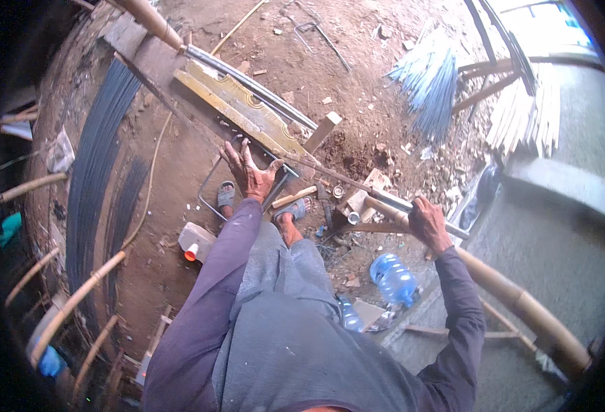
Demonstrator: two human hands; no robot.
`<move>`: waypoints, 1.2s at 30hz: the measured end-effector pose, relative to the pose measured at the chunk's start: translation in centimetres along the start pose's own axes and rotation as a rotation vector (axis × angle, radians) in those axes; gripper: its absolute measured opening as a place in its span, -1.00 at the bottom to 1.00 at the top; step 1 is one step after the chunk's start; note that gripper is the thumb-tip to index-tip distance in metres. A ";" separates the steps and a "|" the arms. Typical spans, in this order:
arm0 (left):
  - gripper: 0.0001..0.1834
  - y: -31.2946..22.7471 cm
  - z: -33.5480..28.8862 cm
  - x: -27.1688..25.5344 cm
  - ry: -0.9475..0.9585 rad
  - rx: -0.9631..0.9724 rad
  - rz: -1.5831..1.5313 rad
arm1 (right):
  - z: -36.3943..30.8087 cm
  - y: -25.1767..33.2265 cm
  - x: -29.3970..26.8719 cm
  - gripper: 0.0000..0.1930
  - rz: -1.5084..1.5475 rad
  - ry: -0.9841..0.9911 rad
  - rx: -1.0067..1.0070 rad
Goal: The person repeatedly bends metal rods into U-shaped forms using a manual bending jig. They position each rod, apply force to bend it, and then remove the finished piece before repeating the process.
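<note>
My left hand (253,173) lies with its fingers spread at the edge of a narrow wooden bench, beside a yellow carved board (244,110). Under and next to it is a thin bent metal rod (206,196), with one length running down toward my feet. My right hand (427,220) is closed round a long metal bar (457,232), whose end sticks out past my fist. The bar slants back up toward the bench near my left hand. Just below the right hand runs a thick bamboo pole (498,285).
Bundles of dark rods (100,172) lie at left, with lighter rods (426,82) at far right. A clear blue water jug (393,278) rests below my right hand. A hammer (325,206) and a wooden stick (294,197) are near my feet. Grey concrete (549,206) extends right.
</note>
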State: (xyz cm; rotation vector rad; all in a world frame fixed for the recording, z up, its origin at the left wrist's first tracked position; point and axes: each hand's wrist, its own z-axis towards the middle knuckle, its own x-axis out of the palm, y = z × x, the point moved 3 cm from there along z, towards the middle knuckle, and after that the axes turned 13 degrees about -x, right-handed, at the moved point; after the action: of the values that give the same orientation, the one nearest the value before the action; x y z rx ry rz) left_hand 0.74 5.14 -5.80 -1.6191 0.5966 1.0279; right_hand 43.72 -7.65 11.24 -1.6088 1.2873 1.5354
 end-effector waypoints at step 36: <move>-0.05 1.4 0.5 2.5 -0.157 -0.017 -0.197 | 23.3 -15.6 3.9 -0.85 -0.111 0.045 -0.539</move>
State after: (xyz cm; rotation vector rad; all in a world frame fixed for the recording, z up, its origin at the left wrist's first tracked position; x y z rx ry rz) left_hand 0.73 5.53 -8.67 -1.5609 0.3164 1.0039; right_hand 47.59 18.00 -0.13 -2.0081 0.8214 1.8880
